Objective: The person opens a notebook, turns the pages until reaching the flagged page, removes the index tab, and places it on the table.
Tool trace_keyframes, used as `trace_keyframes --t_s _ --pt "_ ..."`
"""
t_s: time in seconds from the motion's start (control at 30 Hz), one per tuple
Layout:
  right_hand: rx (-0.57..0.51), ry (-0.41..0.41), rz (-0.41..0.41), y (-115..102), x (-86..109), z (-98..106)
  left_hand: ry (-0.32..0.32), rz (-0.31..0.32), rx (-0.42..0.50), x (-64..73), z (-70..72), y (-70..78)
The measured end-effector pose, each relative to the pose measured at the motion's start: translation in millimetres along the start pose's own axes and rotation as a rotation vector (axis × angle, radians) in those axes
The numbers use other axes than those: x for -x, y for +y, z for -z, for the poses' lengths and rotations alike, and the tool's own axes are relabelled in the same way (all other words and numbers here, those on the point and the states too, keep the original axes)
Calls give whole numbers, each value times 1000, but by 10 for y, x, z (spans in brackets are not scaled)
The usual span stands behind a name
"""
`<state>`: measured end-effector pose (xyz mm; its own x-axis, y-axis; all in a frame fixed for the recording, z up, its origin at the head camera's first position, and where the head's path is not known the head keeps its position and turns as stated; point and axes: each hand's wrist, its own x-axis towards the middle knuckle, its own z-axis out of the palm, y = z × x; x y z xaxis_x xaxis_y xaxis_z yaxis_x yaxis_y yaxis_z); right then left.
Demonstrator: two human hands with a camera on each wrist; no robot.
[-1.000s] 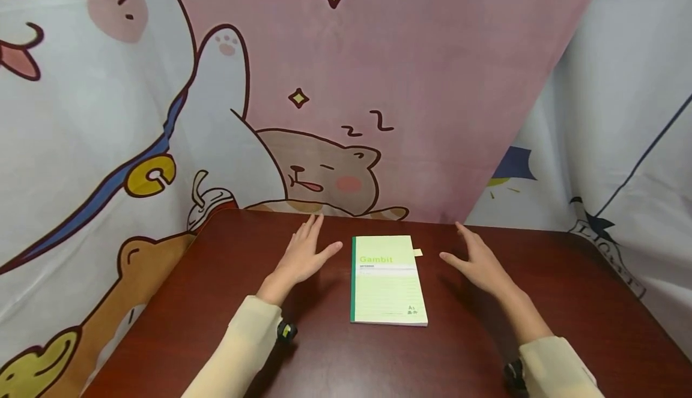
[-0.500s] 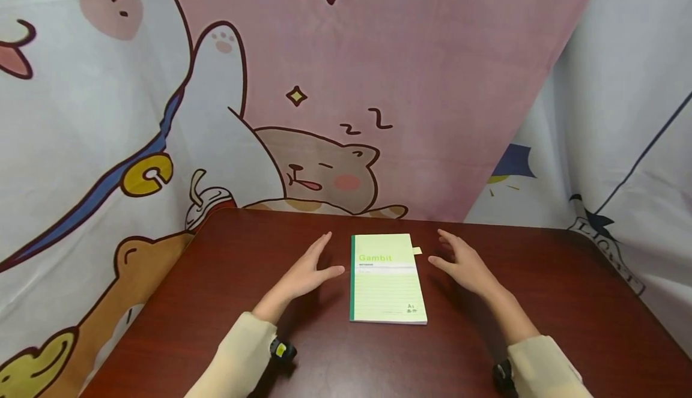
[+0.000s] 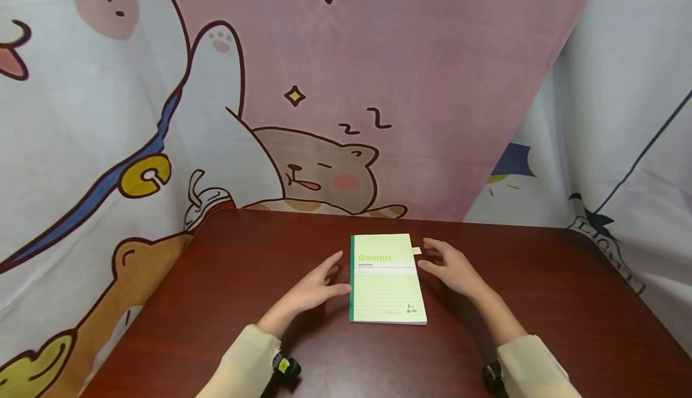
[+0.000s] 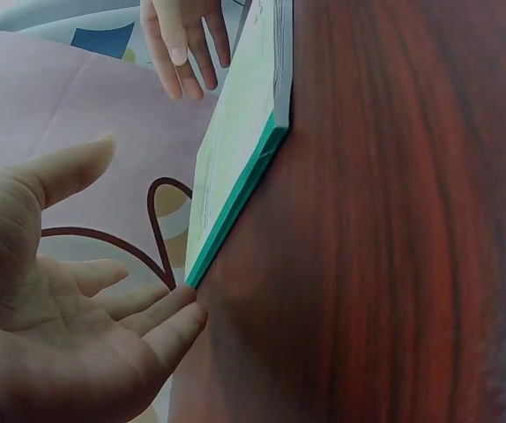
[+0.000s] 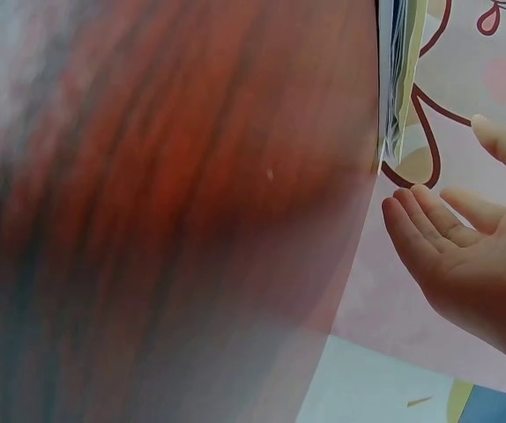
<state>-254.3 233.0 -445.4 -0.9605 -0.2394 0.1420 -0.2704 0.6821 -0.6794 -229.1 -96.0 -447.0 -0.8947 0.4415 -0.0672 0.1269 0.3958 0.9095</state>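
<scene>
A pale green notebook [image 3: 386, 290] marked "Gambit" lies flat on the dark red-brown table, its green spine to the left and a small yellow tab [image 3: 416, 251] at its right edge. Beside the spine is my left hand [image 3: 313, 290], fingers loosely extended and thumb near the cover's left edge; whether it touches cannot be told. My right hand [image 3: 453, 271] hovers by the opposite edge near the tab, fingers slightly bent and holding nothing. In the left wrist view, the left hand [image 4: 77, 317] has its fingertips close to the green spine [image 4: 235, 207]. The right wrist view shows relaxed fingers on the right hand [image 5: 465, 256].
The wooden table [image 3: 227, 278] reaches back to a cartoon-printed cloth [image 3: 432, 86] hanging behind it and at both sides. A dark device [image 3: 285, 365] is strapped at the left wrist, and another [image 3: 493, 377] at the right wrist.
Both hands have moved inward toward the notebook's sides and slightly lower, and their fingers have bent a little more. The notebook has stayed in place on the table.
</scene>
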Motion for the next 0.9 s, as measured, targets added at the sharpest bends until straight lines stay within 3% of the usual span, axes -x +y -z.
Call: trace_keyframes --t_s 0.3,0.63,0.9 --pt "-3 -52 -23 -14 -33 -74 -61 -23 65 -2 -65 -28" --pt "31 -90 -56 -9 -40 -114 -48 -34 -6 -37 -117 -15" --pt "36 -129 -27 -35 -44 -91 -21 -9 -6 -78 -168 -17"
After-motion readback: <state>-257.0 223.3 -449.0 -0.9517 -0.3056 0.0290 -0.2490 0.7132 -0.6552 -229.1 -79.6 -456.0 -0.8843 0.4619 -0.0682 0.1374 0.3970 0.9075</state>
